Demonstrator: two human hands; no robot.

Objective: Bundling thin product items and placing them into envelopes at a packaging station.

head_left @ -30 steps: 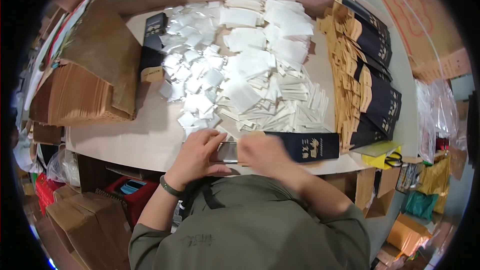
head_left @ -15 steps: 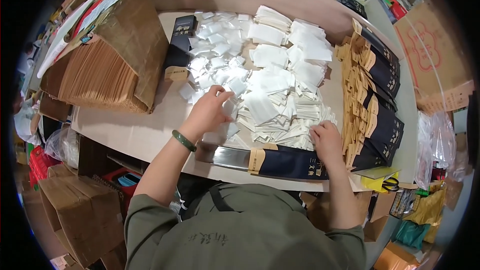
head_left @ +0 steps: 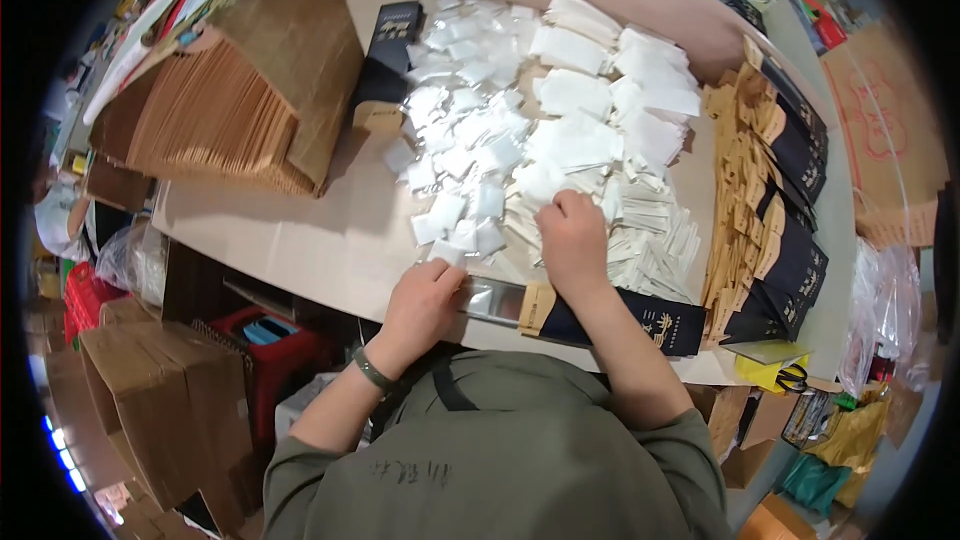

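Note:
Near the front edge of the table, my left hand (head_left: pixel 424 302) is closed in a pinch on a small white packet (head_left: pixel 447 252). More small shiny packets (head_left: pixel 462 132) lie scattered beyond it. To the right are stacks of flat white paper packets (head_left: pixel 572 142), with narrower white ones in a loose heap (head_left: pixel 655 245). Over the near left part of this heap is my right hand (head_left: pixel 573 240), its fingers curled together; what they hold, if anything, is hidden. Beneath my right forearm a dark blue pouch with a tan end (head_left: pixel 650 324) lies along the front edge, beside a metal strip (head_left: pixel 492 300).
A cardboard box (head_left: pixel 330 90) full of brown sheets (head_left: pixel 215 120) stands at the left. Behind it lies another dark pouch (head_left: pixel 390 45). Dark pouches with tan ends (head_left: pixel 795 250) overlap in a row at the right, and scissors (head_left: pixel 792 377) sit by the near right corner.
My left hand has drawn back toward the front edge and pinches a packet. My right hand has moved left from the heap's right side. The whole view has shifted slightly.

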